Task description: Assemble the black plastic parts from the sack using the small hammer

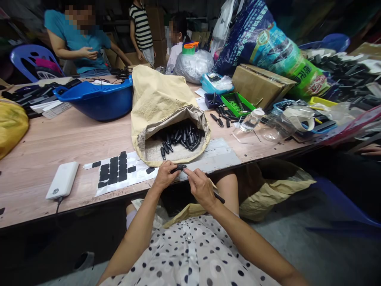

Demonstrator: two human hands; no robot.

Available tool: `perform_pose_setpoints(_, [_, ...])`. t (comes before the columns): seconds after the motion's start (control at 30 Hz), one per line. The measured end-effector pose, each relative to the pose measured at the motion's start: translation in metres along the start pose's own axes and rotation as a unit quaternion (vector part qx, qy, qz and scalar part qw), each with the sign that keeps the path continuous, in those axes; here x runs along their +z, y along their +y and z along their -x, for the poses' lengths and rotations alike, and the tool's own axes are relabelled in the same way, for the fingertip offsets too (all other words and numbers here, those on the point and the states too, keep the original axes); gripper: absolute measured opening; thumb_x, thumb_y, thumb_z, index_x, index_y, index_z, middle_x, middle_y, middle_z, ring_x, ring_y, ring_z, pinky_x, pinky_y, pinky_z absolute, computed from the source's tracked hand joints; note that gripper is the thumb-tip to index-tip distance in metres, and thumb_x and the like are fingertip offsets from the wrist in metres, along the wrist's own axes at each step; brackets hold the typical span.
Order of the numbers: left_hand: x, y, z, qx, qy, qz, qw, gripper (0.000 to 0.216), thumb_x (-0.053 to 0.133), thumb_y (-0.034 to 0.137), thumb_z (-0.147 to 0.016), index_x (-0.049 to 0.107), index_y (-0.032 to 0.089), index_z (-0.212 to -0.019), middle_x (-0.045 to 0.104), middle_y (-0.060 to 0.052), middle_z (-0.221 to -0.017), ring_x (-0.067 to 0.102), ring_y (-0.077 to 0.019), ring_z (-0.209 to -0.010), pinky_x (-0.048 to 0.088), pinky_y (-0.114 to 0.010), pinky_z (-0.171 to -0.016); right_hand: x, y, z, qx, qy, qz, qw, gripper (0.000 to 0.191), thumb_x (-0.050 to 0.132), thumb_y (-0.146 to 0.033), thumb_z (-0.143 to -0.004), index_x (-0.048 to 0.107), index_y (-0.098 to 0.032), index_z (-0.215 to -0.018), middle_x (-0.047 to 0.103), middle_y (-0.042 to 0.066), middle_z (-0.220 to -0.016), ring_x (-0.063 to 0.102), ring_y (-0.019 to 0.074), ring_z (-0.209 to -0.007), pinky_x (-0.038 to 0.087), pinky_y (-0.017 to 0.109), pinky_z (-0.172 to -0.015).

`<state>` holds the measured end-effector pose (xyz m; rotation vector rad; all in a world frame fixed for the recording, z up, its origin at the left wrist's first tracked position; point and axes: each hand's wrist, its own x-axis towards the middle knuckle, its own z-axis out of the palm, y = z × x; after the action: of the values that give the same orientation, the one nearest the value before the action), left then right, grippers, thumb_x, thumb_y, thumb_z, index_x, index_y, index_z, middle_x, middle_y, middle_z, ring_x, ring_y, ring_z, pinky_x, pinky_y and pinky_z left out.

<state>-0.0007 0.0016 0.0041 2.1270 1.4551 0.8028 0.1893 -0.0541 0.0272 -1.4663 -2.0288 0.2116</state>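
Observation:
My left hand (165,174) and my right hand (200,186) meet at the table's front edge, both pinched on one small black plastic part (178,167) held between them. A thin black rod (219,197) sticks out below my right hand. Just beyond lies a tan sack (157,99) on its side, its mouth open toward me, with several black plastic parts (181,139) spilling inside. To the left lies a white sheet with several black adhesive pads (114,171).
A white power bank (63,179) lies at the left with its cable. A blue basin (95,99), a cardboard box (262,81), a green tray (238,104) and a clear bottle (251,119) sit further back. Other people are at the far side. A second sack (276,190) lies under the table.

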Motion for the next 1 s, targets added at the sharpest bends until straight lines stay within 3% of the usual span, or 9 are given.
perform_pose_setpoints(0.47, [0.001, 0.0, 0.0, -0.013, 0.012, 0.018, 1.0, 0.017, 0.07, 0.027, -0.084, 0.08, 0.026, -0.097, 0.066, -0.003, -0.081, 0.06, -0.0189, -0.082, 0.05, -0.034, -0.081, -0.009, 0.01, -0.001, 0.068, 0.034, 0.005, 0.997, 0.041, 0.04, -0.023, -0.1, 0.07, -0.029, -0.128, 0.064, 0.005, -0.087, 0.062, 0.0184, -0.085, 0.049, 0.026, -0.079])
perform_pose_setpoints(0.67, [0.003, 0.005, 0.002, -0.006, 0.038, -0.019, 0.999, 0.014, 0.072, 0.027, -0.08, 0.076, 0.024, -0.093, 0.063, -0.003, -0.081, 0.059, -0.0209, -0.082, 0.05, -0.035, -0.08, -0.037, 0.055, -0.045, 0.21, 0.104, 0.088, 0.968, 0.046, 0.037, -0.023, -0.099, 0.066, -0.024, -0.134, 0.064, 0.011, -0.102, 0.057, 0.0243, -0.098, 0.045, 0.032, -0.087])
perform_pose_setpoints(0.8, [0.004, 0.009, 0.002, 0.0, 0.041, -0.046, 0.998, 0.012, 0.072, 0.029, -0.081, 0.073, 0.023, -0.091, 0.062, -0.003, -0.081, 0.058, -0.021, -0.083, 0.048, -0.034, -0.08, -0.043, 0.095, -0.083, 0.331, 0.063, 0.151, 0.929, 0.047, 0.043, -0.014, -0.092, 0.071, -0.025, -0.128, 0.06, 0.012, -0.102, 0.054, 0.0256, -0.095, 0.04, 0.033, -0.078])
perform_pose_setpoints(0.9, [0.003, 0.009, 0.002, 0.003, 0.038, -0.049, 0.998, 0.01, 0.07, 0.029, -0.084, 0.072, 0.022, -0.091, 0.062, -0.003, -0.082, 0.058, -0.0206, -0.083, 0.048, -0.034, -0.079, -0.036, 0.109, -0.101, 0.355, 0.032, 0.163, 0.92, 0.046, 0.045, -0.012, -0.09, 0.074, -0.026, -0.122, 0.059, 0.012, -0.103, 0.053, 0.0248, -0.095, 0.037, 0.033, -0.076])
perform_pose_setpoints(1.0, [0.002, 0.008, 0.003, 0.006, 0.033, -0.049, 0.998, 0.009, 0.07, 0.029, -0.085, 0.072, 0.022, -0.091, 0.063, -0.003, -0.083, 0.058, -0.0206, -0.083, 0.048, -0.034, -0.079, -0.022, 0.106, -0.106, 0.344, 0.024, 0.165, 0.924, 0.046, 0.045, -0.012, -0.09, 0.073, -0.027, -0.123, 0.059, 0.012, -0.104, 0.051, 0.0247, -0.097, 0.036, 0.033, -0.077])
